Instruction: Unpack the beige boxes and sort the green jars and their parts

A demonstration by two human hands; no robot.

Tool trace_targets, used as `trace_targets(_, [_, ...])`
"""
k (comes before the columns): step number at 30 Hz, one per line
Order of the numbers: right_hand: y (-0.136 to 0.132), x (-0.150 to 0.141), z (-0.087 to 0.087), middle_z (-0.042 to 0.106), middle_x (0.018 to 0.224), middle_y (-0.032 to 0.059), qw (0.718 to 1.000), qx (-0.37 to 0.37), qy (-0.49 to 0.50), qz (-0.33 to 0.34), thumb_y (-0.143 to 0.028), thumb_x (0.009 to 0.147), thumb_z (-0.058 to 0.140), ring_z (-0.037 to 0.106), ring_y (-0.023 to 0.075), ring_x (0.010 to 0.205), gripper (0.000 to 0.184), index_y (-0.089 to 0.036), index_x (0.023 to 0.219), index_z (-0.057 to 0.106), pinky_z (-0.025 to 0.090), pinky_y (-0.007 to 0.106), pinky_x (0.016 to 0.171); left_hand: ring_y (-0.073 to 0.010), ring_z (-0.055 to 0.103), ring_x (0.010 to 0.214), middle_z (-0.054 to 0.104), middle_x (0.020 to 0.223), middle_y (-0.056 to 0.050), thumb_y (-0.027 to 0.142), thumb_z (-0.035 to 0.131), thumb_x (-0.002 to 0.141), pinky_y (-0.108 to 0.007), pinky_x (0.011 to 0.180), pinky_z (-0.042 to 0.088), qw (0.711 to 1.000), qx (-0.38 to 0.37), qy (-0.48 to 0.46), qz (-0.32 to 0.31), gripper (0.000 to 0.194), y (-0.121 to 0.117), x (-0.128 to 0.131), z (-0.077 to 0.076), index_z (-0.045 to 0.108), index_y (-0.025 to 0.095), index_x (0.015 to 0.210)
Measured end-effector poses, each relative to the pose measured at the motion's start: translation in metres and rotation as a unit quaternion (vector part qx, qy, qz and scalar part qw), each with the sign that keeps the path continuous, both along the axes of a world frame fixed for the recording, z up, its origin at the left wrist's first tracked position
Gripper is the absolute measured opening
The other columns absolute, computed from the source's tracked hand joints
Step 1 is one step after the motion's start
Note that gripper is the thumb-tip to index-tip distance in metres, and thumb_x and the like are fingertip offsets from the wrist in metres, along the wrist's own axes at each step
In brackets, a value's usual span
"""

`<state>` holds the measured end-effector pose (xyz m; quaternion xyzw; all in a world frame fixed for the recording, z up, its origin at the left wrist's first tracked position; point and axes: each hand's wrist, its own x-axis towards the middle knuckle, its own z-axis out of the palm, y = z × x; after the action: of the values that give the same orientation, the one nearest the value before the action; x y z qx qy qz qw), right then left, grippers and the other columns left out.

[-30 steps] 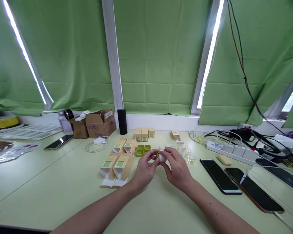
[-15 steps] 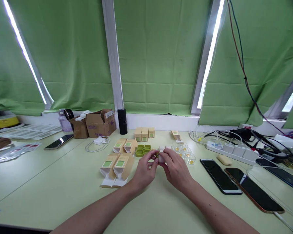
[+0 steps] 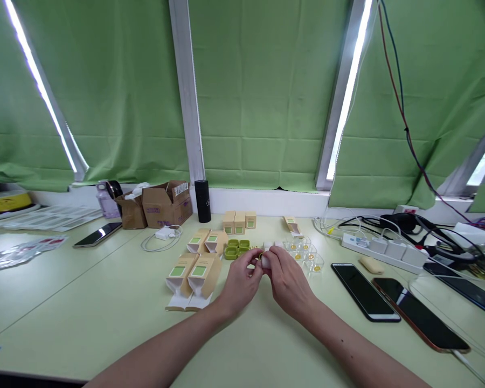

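Both my hands meet over the middle of the table, fingers closed together. My left hand pinches a small piece with a dark olive-green edge, mostly covered by fingertips. In my right hand is a small white object, pressed against that piece; its kind does not show. Just left of my fingers stand several olive-green square cups. Beyond my right hand are several clear square containers with yellow round pieces in them. Small kraft-paper boxes with green labels lie to the left, the nearest with flaps open.
More small boxes stand farther back, near a black cylinder. Cardboard boxes are at the back left. Phones, a power strip and tangled cables occupy the right. Plastic packets lie at far left.
My right hand has turned slightly and its fingers have closed further over the white object. Another person's hand at the far left has gone out of view.
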<state>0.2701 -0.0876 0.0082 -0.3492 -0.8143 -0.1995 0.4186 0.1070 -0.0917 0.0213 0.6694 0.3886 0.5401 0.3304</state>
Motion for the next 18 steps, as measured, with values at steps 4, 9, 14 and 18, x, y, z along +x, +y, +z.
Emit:
trace_targets(4, [0.0011,-0.0008,-0.0025,0.061,0.124,0.0200,1.000,0.006,-0.005,-0.013,-0.007,0.100,0.040,0.061,0.0316,0.116,0.040,-0.013,0.138,0.047,0.058,0.047,0.091,-0.0218,0.072,0.090,0.074,0.109,-0.010,0.028,0.054,0.097,-0.034,0.078,0.064,1.000,0.008,0.005,-0.004,0.027,-0.0012,0.0016,0.0046,0.071,0.019,0.117])
trace_targets(9, [0.0028,-0.0008,-0.0030,0.061,0.122,0.0208,0.999,0.024,-0.017,-0.029,-0.005,0.098,0.038,0.061,0.0311,0.114,0.039,-0.010,0.135,0.049,0.059,0.046,0.090,-0.0204,0.074,0.085,0.075,0.105,-0.009,0.027,0.055,0.095,-0.033,0.076,0.065,1.000,0.006,0.006,-0.005,0.027,0.0002,0.0034,0.0070,0.070,0.017,0.115])
trace_targets(14, [0.0048,-0.0008,-0.0041,0.061,0.122,0.0213,0.999,0.031,-0.022,-0.032,-0.005,0.098,0.037,0.061,0.0310,0.114,0.039,-0.009,0.134,0.049,0.059,0.046,0.090,-0.0189,0.074,0.083,0.075,0.102,-0.008,0.025,0.051,0.096,-0.034,0.076,0.066,0.999,0.019,0.026,-0.003,0.028,0.0032,0.0034,0.0044,0.069,0.015,0.115])
trace_targets(18, [0.0053,0.0005,-0.0036,0.060,0.122,0.0204,0.999,0.017,-0.019,-0.024,-0.005,0.097,0.037,0.061,0.0307,0.114,0.039,-0.010,0.134,0.050,0.059,0.046,0.091,-0.0184,0.075,0.082,0.075,0.103,-0.008,0.025,0.050,0.097,-0.035,0.077,0.066,1.000,0.010,0.027,-0.007,0.027,0.0056,0.0026,0.0018,0.068,0.016,0.115])
